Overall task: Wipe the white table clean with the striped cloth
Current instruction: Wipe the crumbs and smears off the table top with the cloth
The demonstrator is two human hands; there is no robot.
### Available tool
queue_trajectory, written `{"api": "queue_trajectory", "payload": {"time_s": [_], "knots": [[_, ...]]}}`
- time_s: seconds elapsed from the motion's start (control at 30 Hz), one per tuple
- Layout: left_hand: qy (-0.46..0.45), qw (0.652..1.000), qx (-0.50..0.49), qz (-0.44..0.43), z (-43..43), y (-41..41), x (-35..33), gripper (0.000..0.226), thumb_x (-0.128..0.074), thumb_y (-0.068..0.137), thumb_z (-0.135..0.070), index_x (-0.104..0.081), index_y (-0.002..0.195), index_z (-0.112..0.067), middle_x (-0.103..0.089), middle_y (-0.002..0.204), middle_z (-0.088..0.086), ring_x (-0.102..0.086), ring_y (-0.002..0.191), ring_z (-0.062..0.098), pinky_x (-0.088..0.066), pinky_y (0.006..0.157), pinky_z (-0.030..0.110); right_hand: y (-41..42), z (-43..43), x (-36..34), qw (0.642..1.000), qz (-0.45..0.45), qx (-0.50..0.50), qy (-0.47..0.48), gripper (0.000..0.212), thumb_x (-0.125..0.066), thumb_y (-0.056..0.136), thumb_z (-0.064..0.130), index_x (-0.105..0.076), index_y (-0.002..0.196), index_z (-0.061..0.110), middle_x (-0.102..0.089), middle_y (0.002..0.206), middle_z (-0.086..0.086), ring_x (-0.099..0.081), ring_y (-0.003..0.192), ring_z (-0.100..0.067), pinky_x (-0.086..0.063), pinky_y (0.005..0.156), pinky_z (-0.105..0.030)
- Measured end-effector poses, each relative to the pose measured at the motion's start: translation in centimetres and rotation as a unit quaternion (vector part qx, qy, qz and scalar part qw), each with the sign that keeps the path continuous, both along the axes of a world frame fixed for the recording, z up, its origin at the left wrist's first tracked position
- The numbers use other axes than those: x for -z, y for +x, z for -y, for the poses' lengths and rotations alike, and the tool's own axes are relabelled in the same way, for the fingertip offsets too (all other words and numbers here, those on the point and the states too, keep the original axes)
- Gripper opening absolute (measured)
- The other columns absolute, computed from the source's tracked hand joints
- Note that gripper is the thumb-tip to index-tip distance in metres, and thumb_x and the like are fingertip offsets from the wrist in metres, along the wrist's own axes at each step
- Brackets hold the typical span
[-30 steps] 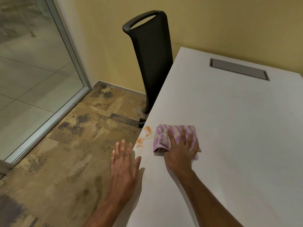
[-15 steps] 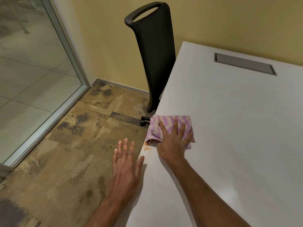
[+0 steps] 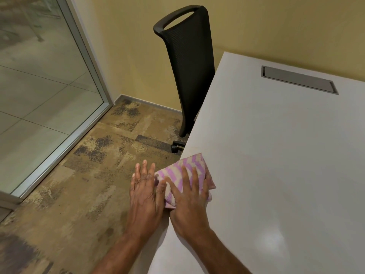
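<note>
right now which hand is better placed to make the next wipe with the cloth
Right: the right hand lies flat, fingers spread, on the striped cloth on the white table. The left hand sits beside the cloth at the table's edge.

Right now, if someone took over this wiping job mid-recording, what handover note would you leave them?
Right hand: flat, fingers spread, pressing down on the striped cloth; no curled grip.
Left hand: open, palm down, just off the left edge of the white table, thumb side against the cloth.
Cloth: folded, at that left edge, overhanging it slightly.
Done: no stain shows on the bare tabletop; the spot under the cloth is hidden.
Left: lift the cloth, check that spot, and probably wipe the rest.
</note>
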State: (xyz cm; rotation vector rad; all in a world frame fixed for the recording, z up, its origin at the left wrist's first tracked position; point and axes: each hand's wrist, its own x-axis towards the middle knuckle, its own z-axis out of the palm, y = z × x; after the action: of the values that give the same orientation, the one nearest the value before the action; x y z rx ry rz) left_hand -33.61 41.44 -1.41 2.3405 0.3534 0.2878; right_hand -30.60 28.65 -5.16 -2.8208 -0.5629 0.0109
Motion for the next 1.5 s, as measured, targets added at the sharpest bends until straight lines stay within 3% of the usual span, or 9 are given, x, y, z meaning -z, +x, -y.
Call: {"api": "queue_trajectory", "payload": {"time_s": [0.13,0.27,0.47,0.57,0.73,0.93,1.03,1.13,1.5], "knots": [[-0.016,1.0,-0.021,-0.004,0.6,-0.4,-0.9,0.061,-0.026,0.107,-0.047,-0.026,0.161,-0.019,-0.007,0.173,-0.004,0.009,0.16,0.007,0.002,0.129,0.029,-2.8,1.1,1.3,0.999,0.043,-0.029,-0.008,0.099,-0.075,0.07,0.048,-0.026,0.156,0.042,-0.016,0.171,-0.008,-0.011,0.157,-0.038,-0.017,0.117,-0.063],[-0.019,1.0,-0.018,-0.007,1.3,-1.3,-1.1,0.063,-0.032,0.103,-0.043,-0.026,0.161,-0.019,-0.007,0.172,-0.006,0.01,0.159,0.006,0.001,0.129,0.031,-5.1,2.8,0.8,0.996,0.089,-0.017,-0.009,0.112,-0.071,0.069,0.064,-0.012,0.16,0.035,-0.039,0.159,-0.007,-0.043,0.143,-0.039,-0.048,0.097,-0.066],[-0.009,1.0,-0.003,-0.026,3.0,-2.2,-0.6,0.06,-0.033,0.106,-0.042,-0.022,0.163,-0.023,-0.002,0.172,-0.01,0.015,0.157,0.0,0.002,0.13,0.033,-8.1,7.3,0.0,0.988,0.143,0.005,-0.054,0.102,-0.093,0.047,0.061,-0.046,0.134,0.034,-0.072,0.128,-0.007,-0.07,0.114,-0.036,-0.058,0.083,-0.058],[-0.012,1.0,0.006,-0.024,3.8,-2.2,-0.6,0.059,-0.034,0.107,-0.04,-0.023,0.162,-0.023,-0.002,0.172,-0.009,0.014,0.158,0.002,0.001,0.13,0.033,-8.7,9.7,0.1,0.977,0.2,0.039,-0.065,0.081,-0.084,0.066,0.05,-0.046,0.135,0.032,-0.069,0.131,-0.009,-0.063,0.124,-0.039,-0.058,0.085,-0.059],[0.002,0.999,0.021,-0.03,3.4,-1.9,-0.3,0.059,-0.034,0.108,-0.04,-0.022,0.163,-0.023,-0.001,0.172,-0.009,0.015,0.157,0.002,0.004,0.13,0.031,-8.0,10.6,-0.7,0.981,0.13,0.143,0.005,0.054,-0.02,0.103,0.053,-0.027,0.149,0.025,-0.056,0.147,-0.017,-0.05,0.132,-0.043,-0.051,0.091,-0.066],[0.019,0.998,0.058,-0.031,2.4,-1.0,1.1,0.061,-0.031,0.106,-0.044,-0.022,0.163,-0.022,0.0,0.172,-0.008,0.016,0.157,0.003,0.004,0.131,0.033,-3.6,8.2,-2.3,0.971,0.026,0.239,0.01,0.097,-0.09,0.064,0.026,-0.04,0.146,0.014,-0.049,0.149,-0.029,-0.044,0.136,-0.059,-0.036,0.105,-0.075],[0.028,0.997,0.073,-0.031,2.2,0.0,1.5,0.061,-0.032,0.106,-0.043,-0.023,0.162,-0.02,-0.002,0.173,-0.005,0.014,0.158,0.006,0.004,0.131,0.032,-0.6,7.6,-2.7,0.968,-0.006,0.247,-0.044,0.082,-0.08,0.075,0.025,-0.048,0.149,0.011,-0.037,0.156,-0.032,-0.031,0.143,-0.059,-0.024,0.115,-0.071],[0.028,0.996,0.082,-0.031,2.3,0.9,1.4,0.063,-0.03,0.105,-0.045,-0.025,0.162,-0.019,-0.005,0.173,-0.003,0.013,0.159,0.008,0.005,0.129,0.028,2.3,7.0,-2.8,0.965,-0.029,0.247,-0.079,0.08,-0.064,0.086,0.034,-0.032,0.157,0.016,-0.022,0.164,-0.029,-0.013,0.152,-0.053,-0.009,0.122,-0.065],[0.022,0.992,0.117,-0.03,0.7,3.8,1.8,0.065,-0.026,0.104,-0.048,-0.023,0.162,-0.021,0.001,0.17,-0.011,0.016,0.157,0.003,0.013,0.124,0.019,9.6,4.1,-2.4,0.956,-0.034,0.279,-0.079,0.09,-0.063,0.09,0.049,-0.01,0.161,0.033,-0.007,0.169,-0.018,-0.005,0.155,-0.047,-0.014,0.12,-0.069]]}}
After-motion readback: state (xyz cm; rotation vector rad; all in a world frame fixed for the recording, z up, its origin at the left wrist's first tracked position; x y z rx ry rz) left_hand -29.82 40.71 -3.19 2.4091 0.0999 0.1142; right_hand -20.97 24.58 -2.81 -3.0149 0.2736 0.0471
